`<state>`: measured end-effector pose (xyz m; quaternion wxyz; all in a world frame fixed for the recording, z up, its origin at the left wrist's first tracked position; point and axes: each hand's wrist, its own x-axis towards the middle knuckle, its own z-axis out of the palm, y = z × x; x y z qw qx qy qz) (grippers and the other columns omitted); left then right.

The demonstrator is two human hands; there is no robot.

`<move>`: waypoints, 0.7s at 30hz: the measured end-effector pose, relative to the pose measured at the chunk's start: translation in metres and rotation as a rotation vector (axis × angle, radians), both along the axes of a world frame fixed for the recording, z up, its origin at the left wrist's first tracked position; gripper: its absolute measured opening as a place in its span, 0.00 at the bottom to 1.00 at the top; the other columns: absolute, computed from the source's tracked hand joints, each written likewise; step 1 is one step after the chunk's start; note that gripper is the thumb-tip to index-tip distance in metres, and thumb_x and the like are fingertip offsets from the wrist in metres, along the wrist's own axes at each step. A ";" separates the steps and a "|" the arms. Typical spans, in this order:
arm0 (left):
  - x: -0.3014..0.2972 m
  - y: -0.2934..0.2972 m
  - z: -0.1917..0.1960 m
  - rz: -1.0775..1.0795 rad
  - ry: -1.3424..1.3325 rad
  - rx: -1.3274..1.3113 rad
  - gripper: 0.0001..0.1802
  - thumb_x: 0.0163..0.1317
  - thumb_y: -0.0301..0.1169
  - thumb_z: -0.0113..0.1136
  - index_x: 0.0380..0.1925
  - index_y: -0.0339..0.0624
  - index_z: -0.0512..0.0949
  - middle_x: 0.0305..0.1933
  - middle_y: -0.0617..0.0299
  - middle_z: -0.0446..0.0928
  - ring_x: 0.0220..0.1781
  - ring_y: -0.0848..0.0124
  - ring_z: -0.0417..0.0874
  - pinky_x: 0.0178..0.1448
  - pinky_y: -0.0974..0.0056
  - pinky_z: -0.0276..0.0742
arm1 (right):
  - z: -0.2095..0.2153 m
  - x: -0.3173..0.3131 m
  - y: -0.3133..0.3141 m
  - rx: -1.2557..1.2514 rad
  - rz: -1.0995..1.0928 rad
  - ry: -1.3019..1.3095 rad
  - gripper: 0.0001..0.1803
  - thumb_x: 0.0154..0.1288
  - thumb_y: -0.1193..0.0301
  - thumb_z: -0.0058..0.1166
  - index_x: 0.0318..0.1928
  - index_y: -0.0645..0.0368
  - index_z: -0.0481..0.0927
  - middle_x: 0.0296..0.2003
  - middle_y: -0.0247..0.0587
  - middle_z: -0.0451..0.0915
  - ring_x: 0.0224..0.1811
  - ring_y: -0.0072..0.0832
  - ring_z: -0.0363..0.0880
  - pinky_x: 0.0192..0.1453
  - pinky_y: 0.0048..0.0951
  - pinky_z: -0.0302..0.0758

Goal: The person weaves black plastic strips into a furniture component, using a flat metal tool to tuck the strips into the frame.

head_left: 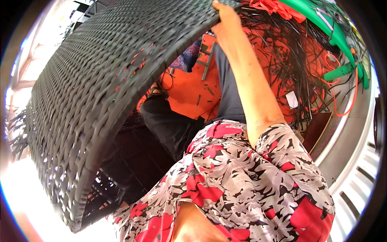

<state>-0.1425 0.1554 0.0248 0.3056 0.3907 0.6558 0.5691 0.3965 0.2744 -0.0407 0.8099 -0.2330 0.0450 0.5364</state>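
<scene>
A large black woven wicker panel (100, 56) rises in front of me, filling the left and upper part of the view. It stands tilted, with a bound edge running from the top middle down to the lower left. My right arm reaches up, and my right hand (225, 18) is closed on the panel's edge near the top, its fingers partly out of sight. My left hand does not show; the left shoulder goes behind the panel at the lower left. Small red flecks of the floor show through gaps in the weave.
Loose black wicker strands (294, 68) lie heaped over the red floor (183, 94) at right. Beyond them are a green plastic chair-like piece (344, 44), an orange cable (350, 107) and a small white card (292, 99). My trousered legs are spread below the panel.
</scene>
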 end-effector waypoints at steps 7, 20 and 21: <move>-0.012 -0.014 0.012 0.080 0.048 0.014 0.16 0.63 0.35 0.54 0.47 0.38 0.76 0.42 0.57 0.79 0.44 0.67 0.77 0.48 0.65 0.71 | -0.006 -0.107 -0.001 -0.067 0.182 0.295 0.15 0.70 0.71 0.44 0.51 0.69 0.68 0.44 0.52 0.77 0.45 0.40 0.80 0.52 0.46 0.79; -0.020 -0.012 0.021 0.169 0.063 0.026 0.15 0.62 0.33 0.56 0.46 0.38 0.76 0.42 0.57 0.79 0.44 0.68 0.77 0.47 0.67 0.71 | -0.074 -0.216 -0.056 -0.336 0.592 0.520 0.14 0.70 0.71 0.42 0.51 0.68 0.67 0.48 0.53 0.75 0.49 0.44 0.77 0.56 0.48 0.76; -0.020 -0.009 0.022 0.174 0.065 0.029 0.15 0.62 0.33 0.56 0.46 0.38 0.76 0.42 0.58 0.79 0.44 0.68 0.77 0.47 0.67 0.71 | -0.081 -0.215 -0.058 -0.343 0.607 0.486 0.14 0.71 0.71 0.42 0.51 0.68 0.67 0.48 0.53 0.75 0.49 0.43 0.77 0.56 0.47 0.76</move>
